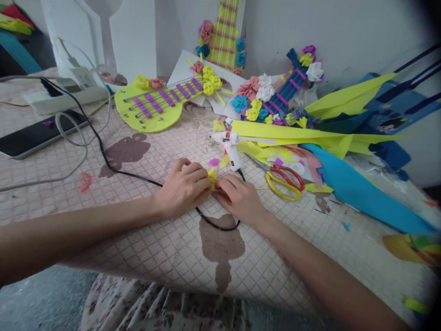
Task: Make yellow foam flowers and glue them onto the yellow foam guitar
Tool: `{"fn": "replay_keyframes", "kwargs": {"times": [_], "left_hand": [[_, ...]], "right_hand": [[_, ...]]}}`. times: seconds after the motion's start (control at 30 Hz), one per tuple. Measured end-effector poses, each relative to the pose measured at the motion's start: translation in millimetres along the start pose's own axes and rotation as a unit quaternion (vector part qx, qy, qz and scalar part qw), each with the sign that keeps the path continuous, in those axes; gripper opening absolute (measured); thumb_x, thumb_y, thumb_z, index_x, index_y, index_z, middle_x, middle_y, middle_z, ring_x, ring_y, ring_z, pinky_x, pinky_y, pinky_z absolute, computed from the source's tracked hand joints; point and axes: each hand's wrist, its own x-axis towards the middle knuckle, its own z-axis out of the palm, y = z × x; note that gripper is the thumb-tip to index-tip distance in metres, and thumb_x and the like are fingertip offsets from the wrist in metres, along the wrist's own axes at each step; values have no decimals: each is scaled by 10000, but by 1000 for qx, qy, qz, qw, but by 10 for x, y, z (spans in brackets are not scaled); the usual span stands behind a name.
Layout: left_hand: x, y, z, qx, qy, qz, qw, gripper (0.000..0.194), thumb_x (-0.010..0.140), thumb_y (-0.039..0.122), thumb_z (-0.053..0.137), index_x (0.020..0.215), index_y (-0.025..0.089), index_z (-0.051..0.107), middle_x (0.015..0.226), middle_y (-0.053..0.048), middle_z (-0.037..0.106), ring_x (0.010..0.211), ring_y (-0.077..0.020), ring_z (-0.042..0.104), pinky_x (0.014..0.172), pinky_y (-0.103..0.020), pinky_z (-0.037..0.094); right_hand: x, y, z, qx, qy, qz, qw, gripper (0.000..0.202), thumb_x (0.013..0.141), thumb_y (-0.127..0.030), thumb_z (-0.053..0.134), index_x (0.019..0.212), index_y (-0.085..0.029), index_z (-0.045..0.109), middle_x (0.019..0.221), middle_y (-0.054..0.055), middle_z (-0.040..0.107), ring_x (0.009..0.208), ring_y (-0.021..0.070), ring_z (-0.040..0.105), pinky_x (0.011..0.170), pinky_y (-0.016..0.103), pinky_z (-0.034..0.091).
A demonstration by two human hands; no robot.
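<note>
Near the middle of the quilted cloth, a small crumpled yellow paper piece [212, 176] is pinched between my two hands. My left hand [186, 187] grips it from the left with curled fingers, and my right hand [237, 197] closes on it from the right. The fingertips nearly meet and hide much of the piece. Just beyond them a white glue gun [233, 154] lies with its nozzle pointing left. Scissors with red and yellow handles [284, 184] rest to the right of my right hand.
Paper-covered guitar shapes, one yellow [155, 106] and one blue [284, 99], lie at the back. Yellow paper [292, 133] and blue paper [361, 191] spread over the right. A phone [41, 134] and power strip [69, 97] sit left; a black cable [134, 174] runs under my hands.
</note>
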Motion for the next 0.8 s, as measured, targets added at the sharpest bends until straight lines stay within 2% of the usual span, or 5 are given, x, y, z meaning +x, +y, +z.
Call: {"fn": "replay_keyframes", "kwargs": {"times": [0.2, 0.33, 0.63, 0.8], "left_hand": [[-11, -2, -8, -30, -15, -21, 999, 142, 870, 230, 523, 742, 183, 564, 783, -14, 613, 840, -185, 528, 827, -381, 337], [-9, 10, -8, -32, -13, -30, 999, 62, 865, 227, 533, 838, 185, 570, 827, -18, 622, 846, -184, 533, 812, -371, 341], [-35, -16, -6, 11, 27, 46, 998, 118, 906, 210, 494, 852, 214, 600, 834, -3, 642, 885, -183, 538, 823, -395, 339], [-40, -18, -16, 17, 28, 47, 998, 135, 910, 211, 488, 835, 218, 601, 809, 8, 637, 896, -185, 535, 821, -393, 338]], "right_hand": [[10, 0, 1, -34, 3, -22, 999, 195, 931, -230, 434, 809, -178, 578, 848, 52, 619, 772, 148, 569, 634, 254, 427], [14, 3, 1, -36, 2, -28, 999, 193, 930, -227, 441, 817, -175, 588, 827, 44, 622, 753, 144, 569, 628, 255, 426], [-3, 21, 11, -26, -16, -23, 999, 212, 941, -260, 421, 852, -171, 592, 825, 46, 622, 780, 157, 566, 635, 271, 429], [0, 1, 7, -22, -4, -22, 1000, 218, 939, -250, 424, 833, -165, 595, 812, 45, 615, 765, 151, 567, 622, 268, 428]]}}
